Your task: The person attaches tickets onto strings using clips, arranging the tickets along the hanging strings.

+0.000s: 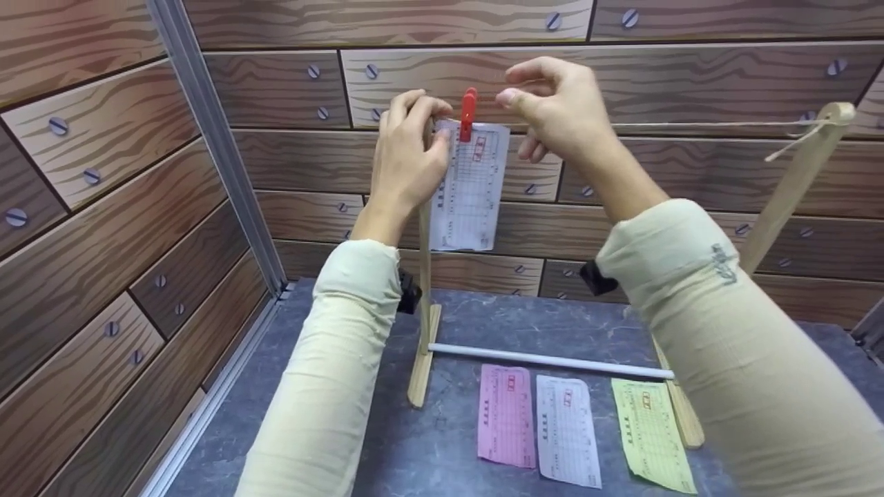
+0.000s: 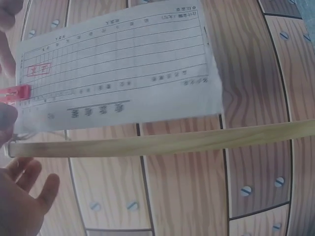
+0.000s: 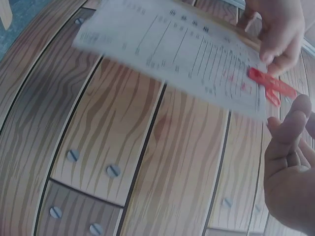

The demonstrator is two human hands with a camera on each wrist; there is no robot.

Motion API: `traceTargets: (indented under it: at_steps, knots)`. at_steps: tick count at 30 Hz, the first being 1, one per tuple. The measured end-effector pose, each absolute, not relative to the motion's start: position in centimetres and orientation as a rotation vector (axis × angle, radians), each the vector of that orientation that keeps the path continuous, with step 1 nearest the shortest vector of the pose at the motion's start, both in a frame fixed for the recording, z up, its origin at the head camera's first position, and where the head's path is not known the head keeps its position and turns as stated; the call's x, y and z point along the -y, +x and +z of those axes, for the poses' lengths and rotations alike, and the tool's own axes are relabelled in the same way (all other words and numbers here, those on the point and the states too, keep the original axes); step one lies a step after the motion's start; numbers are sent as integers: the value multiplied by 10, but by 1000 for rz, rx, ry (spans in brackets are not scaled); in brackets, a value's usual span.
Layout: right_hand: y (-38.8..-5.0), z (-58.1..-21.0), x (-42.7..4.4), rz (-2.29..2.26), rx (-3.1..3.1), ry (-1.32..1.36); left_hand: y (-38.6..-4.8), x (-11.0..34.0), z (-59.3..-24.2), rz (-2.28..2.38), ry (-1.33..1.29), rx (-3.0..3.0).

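Note:
A white printed receipt slip (image 1: 469, 193) hangs upright from the string at the left wooden post (image 1: 425, 262), with a red clothespin (image 1: 468, 114) clipped on its top edge. My left hand (image 1: 411, 145) is at the post's top; its thumb and fingers pinch the slip's upper left corner by the string. Part of that grip is hidden in the head view. To the clothespin's right, my right hand (image 1: 563, 110) is raised with loosely bent fingers and holds nothing. The right wrist view shows its fingertips (image 3: 298, 105) close to the clothespin's handles (image 3: 283, 88).
The string (image 1: 690, 125) runs to the right wooden post (image 1: 794, 179). A white rod (image 1: 552, 359) joins the stand's feet. On the dark table lie a pink slip (image 1: 506, 417), another white slip (image 1: 568, 431) and a yellow-green slip (image 1: 652, 435). Wood-patterned walls stand behind and left.

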State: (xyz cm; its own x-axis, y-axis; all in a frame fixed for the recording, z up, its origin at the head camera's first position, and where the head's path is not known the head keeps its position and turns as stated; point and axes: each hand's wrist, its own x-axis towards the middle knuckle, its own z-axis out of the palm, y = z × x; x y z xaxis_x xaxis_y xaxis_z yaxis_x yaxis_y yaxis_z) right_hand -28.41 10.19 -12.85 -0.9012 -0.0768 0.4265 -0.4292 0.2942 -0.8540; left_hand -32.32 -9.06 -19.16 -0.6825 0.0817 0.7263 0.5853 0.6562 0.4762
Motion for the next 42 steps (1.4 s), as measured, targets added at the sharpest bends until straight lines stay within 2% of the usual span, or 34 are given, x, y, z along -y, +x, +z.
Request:
traceTargets:
  at_steps: [9, 24, 42]
  knots:
    - [-262, -147, -152, 1727, 2057, 521, -318, 108, -216, -1109, -645, 1920]
    - [-225, -224, -239, 1415, 2246, 509, -302, 118, -275, -1351, -690, 1757]
    - [-198, -311, -323, 1687, 2131, 364, -295, 108, -353, -1324, -612, 1915]
